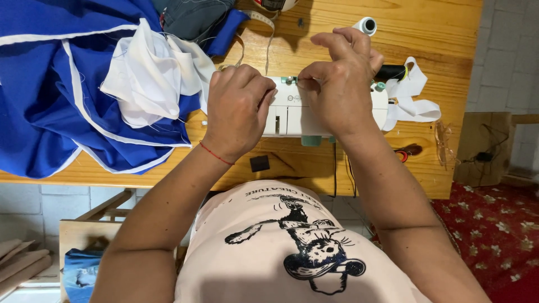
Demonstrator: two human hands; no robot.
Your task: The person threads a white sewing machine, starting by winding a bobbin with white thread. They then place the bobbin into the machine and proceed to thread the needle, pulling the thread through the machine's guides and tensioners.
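Both hands up at the top of the small white plastic sewing machine (pixel 292 109) on the wooden plank surface (pixel 438 33).

Right hand (pixel 337 84): thumb and forefinger pinched narrow at the machine's top edge, other fingers lifted and spread. Looks like a fine thread in the pinch, but it's too thin to confirm. Left hand (pixel 238 109): curled into a loose fist just beside the right, knuckles up, against the machine's left end. Can't tell what it grips, if anything.

Handling, my read: thread is near weightless, limp and slippery, snaps if jerked. Take it close to the free end with fingertips only and keep light tension. The machine itself is rigid and light enough to shift on the surface, so steady the body, not the knobs.

Around the hands:
- Beyond the right hand: white thread spool (pixel 366 25), standing upright.
- Right of the right hand: strip of white fabric tape (pixel 412 101) looped off the machine's end.
- Left of the left hand: heap of blue cloth with white piping (pixel 50 95), crumpled white cloth (pixel 151 78) on top. Soft, will slide if tugged.
- Beyond the left hand: pale measuring tape (pixel 261 19) trailing over the surface.
- Near the right forearm: red-handled scissors (pixel 401 152), partly hidden.

Containers: none on the surface. Low left, nearer than the left elbow, an open wooden box (pixel 73 235) shows blue denim (pixel 81 275) inside.
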